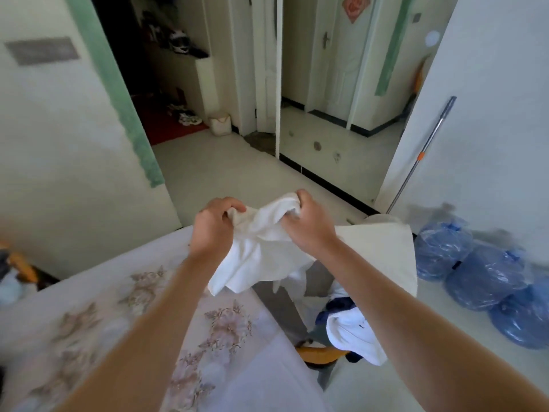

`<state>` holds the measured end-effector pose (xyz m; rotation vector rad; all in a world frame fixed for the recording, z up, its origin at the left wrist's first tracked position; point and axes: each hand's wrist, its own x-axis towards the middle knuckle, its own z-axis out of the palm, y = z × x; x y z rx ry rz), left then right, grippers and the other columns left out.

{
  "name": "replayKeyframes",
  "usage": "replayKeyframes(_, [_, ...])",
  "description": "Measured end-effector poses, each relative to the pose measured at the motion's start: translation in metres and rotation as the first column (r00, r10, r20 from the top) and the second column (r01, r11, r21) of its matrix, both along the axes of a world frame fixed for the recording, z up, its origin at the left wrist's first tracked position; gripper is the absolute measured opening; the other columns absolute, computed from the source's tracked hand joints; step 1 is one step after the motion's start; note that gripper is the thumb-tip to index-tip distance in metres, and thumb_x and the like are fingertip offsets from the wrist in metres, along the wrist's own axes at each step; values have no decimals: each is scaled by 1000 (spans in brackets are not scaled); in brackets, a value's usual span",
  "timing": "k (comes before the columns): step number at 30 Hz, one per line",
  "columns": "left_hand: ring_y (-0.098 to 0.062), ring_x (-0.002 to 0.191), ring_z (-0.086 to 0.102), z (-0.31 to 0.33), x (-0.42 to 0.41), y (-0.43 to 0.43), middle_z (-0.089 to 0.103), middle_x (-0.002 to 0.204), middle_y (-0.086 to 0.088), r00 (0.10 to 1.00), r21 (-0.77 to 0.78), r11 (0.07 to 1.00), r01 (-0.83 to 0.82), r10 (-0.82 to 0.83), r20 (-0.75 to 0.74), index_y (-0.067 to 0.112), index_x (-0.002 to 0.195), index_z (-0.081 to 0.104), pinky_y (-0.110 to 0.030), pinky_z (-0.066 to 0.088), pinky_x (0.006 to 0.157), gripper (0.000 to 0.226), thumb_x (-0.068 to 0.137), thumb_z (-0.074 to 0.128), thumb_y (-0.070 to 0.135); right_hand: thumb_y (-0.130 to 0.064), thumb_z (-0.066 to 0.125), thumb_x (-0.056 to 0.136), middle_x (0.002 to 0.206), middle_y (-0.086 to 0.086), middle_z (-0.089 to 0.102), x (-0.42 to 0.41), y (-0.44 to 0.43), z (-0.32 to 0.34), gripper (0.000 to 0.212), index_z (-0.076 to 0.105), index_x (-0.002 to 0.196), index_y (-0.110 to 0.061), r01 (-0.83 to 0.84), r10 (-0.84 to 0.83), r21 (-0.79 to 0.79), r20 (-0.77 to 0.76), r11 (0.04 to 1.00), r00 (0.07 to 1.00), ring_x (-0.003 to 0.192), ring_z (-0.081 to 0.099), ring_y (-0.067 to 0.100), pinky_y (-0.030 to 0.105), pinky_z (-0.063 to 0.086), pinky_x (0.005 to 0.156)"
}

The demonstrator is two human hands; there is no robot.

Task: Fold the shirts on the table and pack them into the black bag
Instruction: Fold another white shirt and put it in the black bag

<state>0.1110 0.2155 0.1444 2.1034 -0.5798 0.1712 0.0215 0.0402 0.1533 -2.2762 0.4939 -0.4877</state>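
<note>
Head view: A person's left hand (214, 230) and right hand (309, 226) each clench a bunched top edge of a white shirt (261, 260). They hold it in the air over the far edge of the flower-patterned counter (89, 322), and the cloth hangs limp and crumpled below both hands. The shirt looks light, soft and floppy, likely to sag and twist unless held at two spread points. The shoulders or hem corners seem the best places to take hold; which part the hands grip now cannot be told. Below the right hand, more clothes (353, 334), white and dark blue, lie heaped on a chair (319, 353) with an orange seat. Farther to the right of that hand, blue plastic sacks (487, 278) sit on the floor, and a metal pole (421, 156) leans on the wall beyond it. No black bag is in sight. The counter under the left forearm looks the likely place to spread the shirt.
</note>
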Motion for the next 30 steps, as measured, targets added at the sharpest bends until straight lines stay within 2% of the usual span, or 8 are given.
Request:
replayKeyframes(5, [-22, 81, 57, -2, 17, 111, 64, 94, -2, 978, 40, 978, -206, 205, 24, 22, 80, 63, -27, 41, 66, 38, 84, 38, -7, -17, 61, 79, 76, -9, 58, 37, 114, 16, 24, 44, 94, -26, -252, 255, -63, 45, 966, 966, 69, 58, 16, 34, 47, 59])
replayKeyframes(9, [-28, 70, 58, -40, 27, 203, 65, 89, -7, 901, 277, 908, -314, 377, -215, 24, 73, 63, -30, 45, 59, 39, 81, 37, -5, -15, 54, 75, 85, -5, 59, 56, 199, -14, 27, 45, 98, -25, -454, 453, 9, -97, 891, 886, 81, 56, 24, 36, 48, 69])
replayKeyframes(13, [-20, 86, 58, -88, 17, 270, 61, 117, -5, 821, 644, 763, -52, 399, -408, 24, 110, 64, -29, 51, 70, 43, 86, 40, -3, -7, 52, 79, 97, -5, 58, 59, 241, -79, 29, 55, 107, -16, -511, 528, 137, -270, 848, 805, 91, 55, 17, 33, 48, 78])
replayKeyframes(17, [-19, 116, 48, -129, -9, 274, 41, 140, 4, 759, 454, 870, 191, 162, -630, 43, 145, 24, -38, 50, 93, 86, 79, 68, 11, -9, 58, 84, 87, -6, 63, 52, 251, -131, 18, 65, 100, -16, -555, 605, 243, -348, 796, 716, 81, 59, 15, 30, 47, 68])
replayKeyframes(21, [-13, 109, 54, -152, -19, 237, 51, 129, 15, 842, 368, 900, 233, 4, -540, 56, 139, 28, -37, 53, 90, 78, 81, 72, 29, -21, 71, 78, 102, -8, 66, 52, 246, -158, 37, 61, 114, -20, -536, 617, 306, -406, 787, 674, 94, 62, 13, 27, 51, 78])
replayKeyframes(24, [-16, 83, 61, -166, -11, 230, 66, 114, 2, 914, 497, 868, -4, 204, -350, 43, 127, 53, -31, 54, 66, 52, 91, 49, 6, -35, 80, 69, 117, -13, 60, 50, 217, -178, 61, 56, 125, -28, -531, 602, 294, -495, 795, 627, 107, 57, 9, 28, 49, 89])
replayKeyframes(27, [-21, 93, 59, -163, 2, 238, 60, 116, -3, 864, 735, 635, -238, 484, -139, 26, 133, 53, -32, 54, 73, 46, 93, 45, 4, -40, 79, 70, 142, -7, 44, 45, 171, -196, 86, 37, 145, -30, -562, 501, 143, -663, 815, 557, 131, 42, 15, 32, 37, 107])
replayKeyframes(30, [-28, 128, 41, -157, 13, 229, 45, 139, -9, 845, 917, 394, -61, 509, -163, 21, 141, 41, -44, 36, 106, 56, 88, 55, 15, -35, 72, 75, 154, 1, 27, 45, 129, -218, 90, 25, 152, -31, -553, 357, -4, -760, 833, 543, 143, 25, 23, 38, 28, 115])
